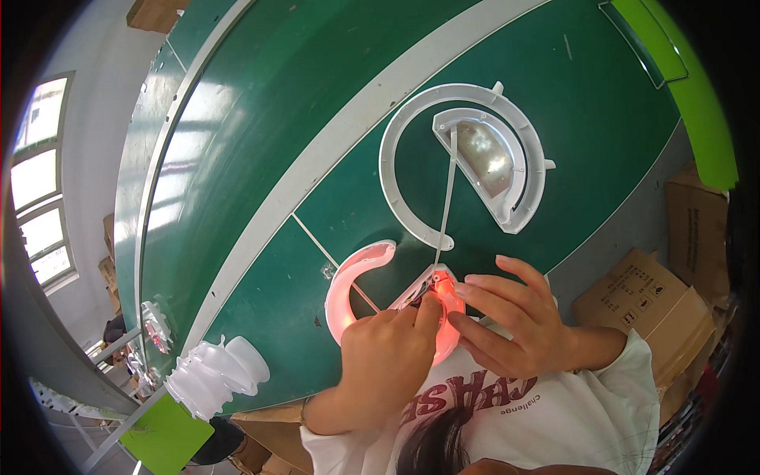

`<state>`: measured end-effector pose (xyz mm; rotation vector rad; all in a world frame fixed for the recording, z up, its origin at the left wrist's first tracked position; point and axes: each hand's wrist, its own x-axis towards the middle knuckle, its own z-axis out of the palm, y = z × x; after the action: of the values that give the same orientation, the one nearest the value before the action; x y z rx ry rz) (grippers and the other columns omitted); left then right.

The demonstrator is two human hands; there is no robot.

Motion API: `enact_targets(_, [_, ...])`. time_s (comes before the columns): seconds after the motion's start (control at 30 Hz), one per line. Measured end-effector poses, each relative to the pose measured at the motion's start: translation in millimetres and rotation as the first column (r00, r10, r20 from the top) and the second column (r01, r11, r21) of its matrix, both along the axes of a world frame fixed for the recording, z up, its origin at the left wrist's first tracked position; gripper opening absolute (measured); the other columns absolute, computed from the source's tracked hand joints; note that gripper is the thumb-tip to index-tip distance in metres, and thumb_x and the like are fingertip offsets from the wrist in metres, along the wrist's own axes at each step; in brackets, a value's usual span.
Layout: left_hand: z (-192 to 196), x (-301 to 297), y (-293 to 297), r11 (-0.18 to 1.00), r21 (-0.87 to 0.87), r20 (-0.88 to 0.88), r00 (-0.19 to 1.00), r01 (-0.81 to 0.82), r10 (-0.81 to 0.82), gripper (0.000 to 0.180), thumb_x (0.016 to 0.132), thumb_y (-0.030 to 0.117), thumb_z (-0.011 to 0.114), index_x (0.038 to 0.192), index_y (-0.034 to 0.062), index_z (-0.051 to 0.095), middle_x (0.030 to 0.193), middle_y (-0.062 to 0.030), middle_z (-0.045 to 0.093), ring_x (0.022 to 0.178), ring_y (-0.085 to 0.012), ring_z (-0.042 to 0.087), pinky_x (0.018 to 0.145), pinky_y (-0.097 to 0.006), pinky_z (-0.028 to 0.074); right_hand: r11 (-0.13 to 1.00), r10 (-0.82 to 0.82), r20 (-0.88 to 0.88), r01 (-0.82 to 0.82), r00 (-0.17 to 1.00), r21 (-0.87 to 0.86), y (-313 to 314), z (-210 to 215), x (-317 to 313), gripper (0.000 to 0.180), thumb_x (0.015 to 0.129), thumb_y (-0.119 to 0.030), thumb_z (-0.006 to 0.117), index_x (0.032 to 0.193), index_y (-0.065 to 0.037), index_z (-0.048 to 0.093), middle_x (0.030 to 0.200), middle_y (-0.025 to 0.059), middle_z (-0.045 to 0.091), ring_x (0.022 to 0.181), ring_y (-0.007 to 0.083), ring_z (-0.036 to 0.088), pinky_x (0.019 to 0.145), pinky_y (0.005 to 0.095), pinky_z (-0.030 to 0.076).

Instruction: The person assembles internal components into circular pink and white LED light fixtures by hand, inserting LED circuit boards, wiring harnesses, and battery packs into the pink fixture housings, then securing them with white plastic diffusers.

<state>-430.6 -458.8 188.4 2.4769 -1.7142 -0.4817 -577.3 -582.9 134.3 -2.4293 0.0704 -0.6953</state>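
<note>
A white curved plastic housing [341, 294], glowing red inside, lies at the table's near edge in front of me. Its open hook-shaped arm curls to the left. My left hand [386, 348] reaches over its middle, fingers curled down into dark wiring; what the fingertips pinch is hidden. My right hand [511, 321] is at the housing's right side, fingers spread, with fingertips at the red-lit edge. A thin pale strip [447, 202] runs from there up to a half-moon white piece [518, 162] with a shiny panel. Around that piece curves a white open ring [388, 162].
The green table [301, 237] has a pale raised strip [332, 119] across it. Stacked clear-white plastic parts [218, 376] stand at the left edge. A bright green bin or panel [697, 103] is at the far right. Cardboard boxes [645, 301] stand right of the table.
</note>
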Motion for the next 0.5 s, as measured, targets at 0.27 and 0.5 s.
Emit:
enact_targets(0.27, [-25.7, 34.7, 8.6, 0.937, -0.185, -0.006, 0.953, 0.297, -0.304, 0.024, 0.085, 0.023, 0.069, 0.104, 0.0086, 0.068, 0.060, -0.0009, 0.063, 0.047, -0.0171, 0.062, 0.043, -0.033, 0.043, 0.999, 0.040, -0.108, -0.043, 0.993, -0.024, 9.5, 5.3, -6.5, 0.029, 0.086, -0.021, 0.072, 0.103, 0.002, 0.072, 0.129, 0.0162, 0.062, 0.125, 0.0275, 0.058, 0.104, 0.0542, 0.047])
enact_targets(0.5, [-4.4, 23.8, 14.3, 0.960, 0.157, -0.100, 0.971, 0.233, -0.219, 0.046, 0.077, 0.024, 0.080, 0.121, 0.0148, 0.071, 0.124, -0.0138, 0.062, 0.140, -0.0404, 0.032, 0.104, -0.044, 0.044, 0.987, 0.017, -0.281, -0.062, 0.959, -0.150, 22.3, 15.0, 3.8, 0.043, 0.082, -0.031, 0.074, 0.107, 0.004, 0.071, 0.135, 0.0200, 0.057, 0.128, 0.0333, 0.054, 0.107, 0.0604, 0.041])
